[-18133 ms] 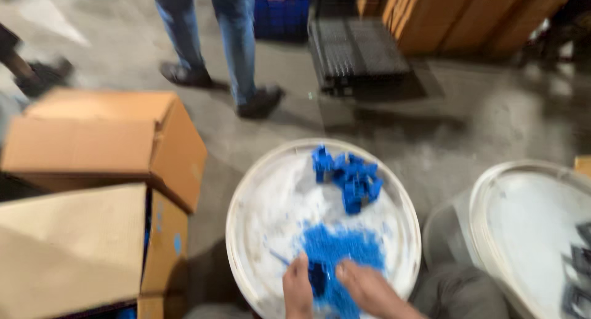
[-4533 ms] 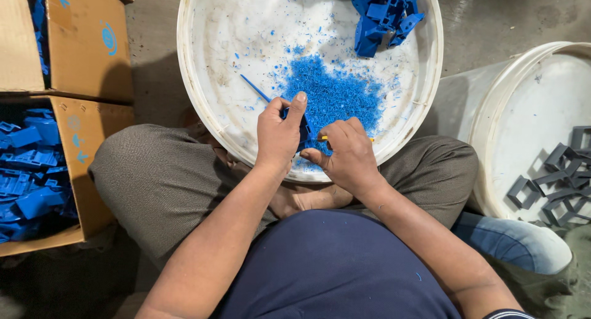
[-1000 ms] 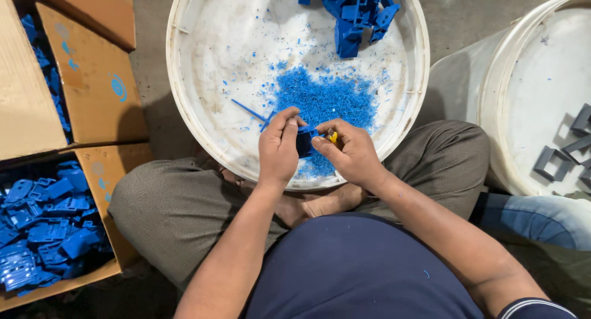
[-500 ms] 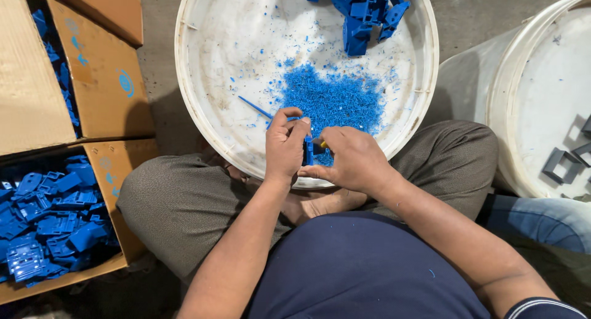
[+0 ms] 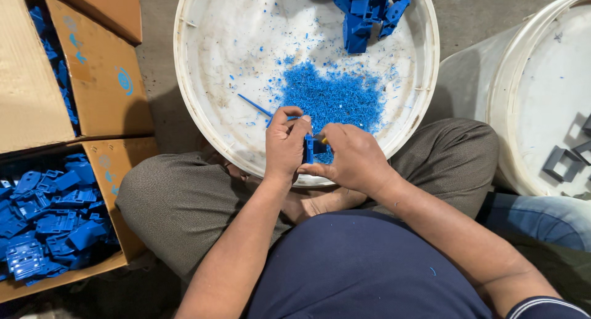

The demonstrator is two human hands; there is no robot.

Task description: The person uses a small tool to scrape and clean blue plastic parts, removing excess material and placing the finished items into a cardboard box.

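Hands (image 5: 320, 149) (both gripping) over basin (image 5: 184, 79) edge

A matt white plastic tub (image 5: 209, 109), scuffed and dusty, holds rough blue plastic shavings (image 5: 332, 97). Left, matt brown cardboard boxes (image 5: 98, 79) hold smooth blue plastic parts (image 5: 49, 220).

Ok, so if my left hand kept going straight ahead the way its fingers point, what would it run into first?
Most likely the heap of blue shavings in the white tub, just beyond the left hand. Height above it is unclear.
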